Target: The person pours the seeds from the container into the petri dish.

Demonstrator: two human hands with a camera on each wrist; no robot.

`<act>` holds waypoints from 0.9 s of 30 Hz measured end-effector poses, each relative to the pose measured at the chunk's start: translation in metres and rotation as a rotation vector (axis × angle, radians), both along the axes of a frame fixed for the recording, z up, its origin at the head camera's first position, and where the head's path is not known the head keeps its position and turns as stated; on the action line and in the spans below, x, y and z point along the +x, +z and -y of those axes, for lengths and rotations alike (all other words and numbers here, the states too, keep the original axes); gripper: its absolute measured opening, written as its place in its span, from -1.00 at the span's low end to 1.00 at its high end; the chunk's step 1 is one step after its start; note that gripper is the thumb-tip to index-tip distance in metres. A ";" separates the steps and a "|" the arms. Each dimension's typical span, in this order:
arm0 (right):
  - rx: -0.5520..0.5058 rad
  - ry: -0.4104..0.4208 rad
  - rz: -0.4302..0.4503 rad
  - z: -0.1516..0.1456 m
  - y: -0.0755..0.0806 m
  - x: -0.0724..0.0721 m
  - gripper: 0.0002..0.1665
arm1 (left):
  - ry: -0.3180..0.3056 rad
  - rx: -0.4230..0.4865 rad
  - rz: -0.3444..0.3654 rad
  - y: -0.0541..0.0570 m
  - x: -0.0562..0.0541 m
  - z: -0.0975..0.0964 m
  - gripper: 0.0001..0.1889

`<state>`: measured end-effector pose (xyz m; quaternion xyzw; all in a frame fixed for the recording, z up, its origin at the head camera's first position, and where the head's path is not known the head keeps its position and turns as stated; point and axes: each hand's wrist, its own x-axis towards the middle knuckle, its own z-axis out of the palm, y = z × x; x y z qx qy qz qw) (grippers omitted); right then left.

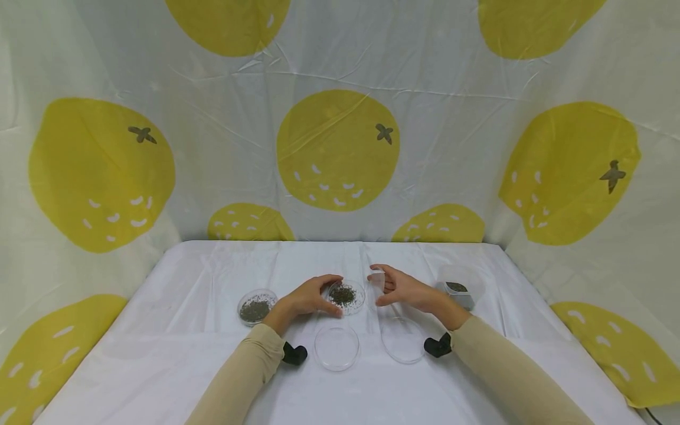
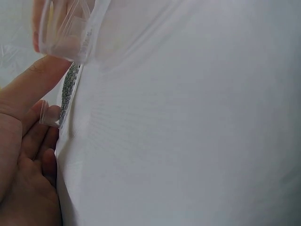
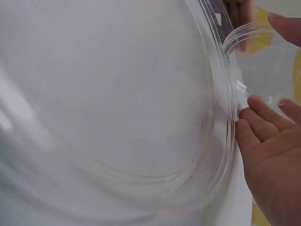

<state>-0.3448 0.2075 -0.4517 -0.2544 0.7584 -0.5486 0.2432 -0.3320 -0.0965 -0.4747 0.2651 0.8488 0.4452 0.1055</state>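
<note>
Clear dish half [image 1: 378, 283]: pinching it on edge with right hand [image 1: 405, 288], gripping flake-strewn dish [image 1: 345, 296] just leftward with left hand [image 1: 308, 296].

From where I operate, I can read no text, label, brand, number or sign in any of the 3 views. The 2 wrist views give me no legible lettering, and neither does the head view.
</note>
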 end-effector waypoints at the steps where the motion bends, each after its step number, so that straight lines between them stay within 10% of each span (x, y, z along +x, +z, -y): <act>1: 0.009 -0.005 0.001 0.000 0.000 -0.001 0.15 | 0.000 -0.005 -0.003 -0.001 -0.001 0.000 -0.06; 27: 0.245 -0.053 -0.236 0.043 -0.004 0.003 0.14 | 0.031 -0.002 -0.025 -0.006 -0.004 0.001 -0.04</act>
